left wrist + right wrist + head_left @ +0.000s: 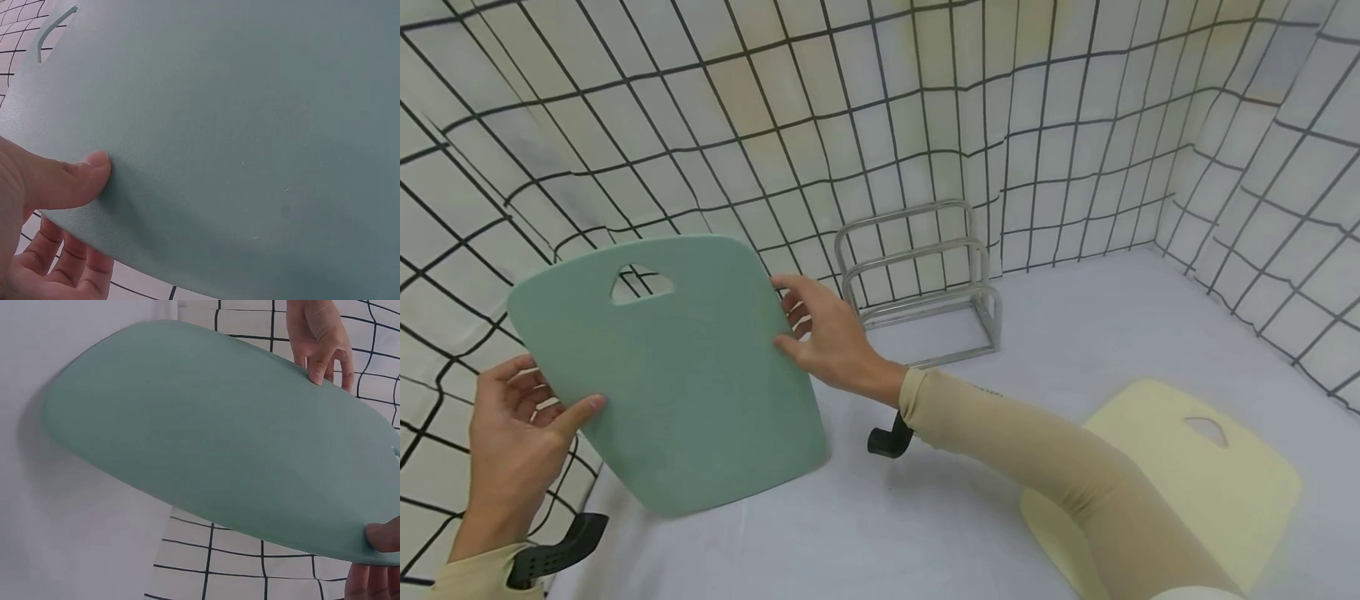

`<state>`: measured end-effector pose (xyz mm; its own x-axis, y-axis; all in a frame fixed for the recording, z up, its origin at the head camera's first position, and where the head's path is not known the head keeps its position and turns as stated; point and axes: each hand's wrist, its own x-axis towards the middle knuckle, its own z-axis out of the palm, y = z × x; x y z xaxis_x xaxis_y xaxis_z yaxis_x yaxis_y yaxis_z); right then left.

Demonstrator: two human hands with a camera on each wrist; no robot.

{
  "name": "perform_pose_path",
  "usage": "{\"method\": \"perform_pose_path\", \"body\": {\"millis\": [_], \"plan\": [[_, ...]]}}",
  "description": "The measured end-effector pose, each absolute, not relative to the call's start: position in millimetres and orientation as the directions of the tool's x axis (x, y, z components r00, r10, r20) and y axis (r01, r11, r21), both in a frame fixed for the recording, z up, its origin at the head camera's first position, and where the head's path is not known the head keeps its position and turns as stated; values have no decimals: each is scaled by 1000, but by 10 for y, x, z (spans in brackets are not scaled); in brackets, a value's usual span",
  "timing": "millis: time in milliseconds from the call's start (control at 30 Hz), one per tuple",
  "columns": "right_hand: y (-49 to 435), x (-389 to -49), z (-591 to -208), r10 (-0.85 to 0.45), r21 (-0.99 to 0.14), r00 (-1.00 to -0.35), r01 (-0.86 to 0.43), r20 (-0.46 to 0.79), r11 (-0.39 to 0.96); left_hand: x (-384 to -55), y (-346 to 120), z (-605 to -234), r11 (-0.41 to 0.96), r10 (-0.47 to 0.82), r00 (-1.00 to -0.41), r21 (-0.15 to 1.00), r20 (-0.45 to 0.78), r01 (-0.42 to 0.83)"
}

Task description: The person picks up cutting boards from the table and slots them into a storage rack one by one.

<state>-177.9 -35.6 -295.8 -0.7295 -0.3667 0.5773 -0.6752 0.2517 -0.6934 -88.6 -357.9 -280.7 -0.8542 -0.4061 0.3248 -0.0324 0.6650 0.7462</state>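
Note:
A green cutting board (700,383) with a handle hole near its top edge stands tilted at the left of the head view. My left hand (520,425) grips its left edge, thumb on the front face and fingers behind, as the left wrist view shows with the thumb (81,181) flat on the board. On the opposite edge, higher up, my right hand (831,333) pinches the board between thumb and fingers. In the right wrist view both hands hold the board's two long edges. Whether its lower edge touches the table is hard to tell.
Behind the right hand stands a metal wire rack (925,312) with several upright loops. A pale yellow cutting board (1195,483) lies on the white table (880,517) at the right, partly covered by my right sleeve. Grid-patterned cloth walls (1075,167) enclose the back and sides.

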Motion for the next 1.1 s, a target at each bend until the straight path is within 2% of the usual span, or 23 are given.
{"method": "perform_pose_path", "body": {"millis": [300,567,767,1100], "plan": [[-380,-1783,-2966,-359,-690,-725,-680,587,246,-888,-3552,-2800,669,-483,-827,731,288,-136],[-397,-1780,-2982,-315,-730,-754,-649,577,214,-892,-3560,-2792,683,-454,-829,725,327,-89],[-393,-1765,-2966,-293,-774,-784,-607,547,181,-882,-3539,-2783,680,-477,-815,725,328,-106],[-368,-1754,-2961,-306,-790,-794,-589,525,173,-862,-3527,-2771,677,-484,-810,729,330,-108]]}}
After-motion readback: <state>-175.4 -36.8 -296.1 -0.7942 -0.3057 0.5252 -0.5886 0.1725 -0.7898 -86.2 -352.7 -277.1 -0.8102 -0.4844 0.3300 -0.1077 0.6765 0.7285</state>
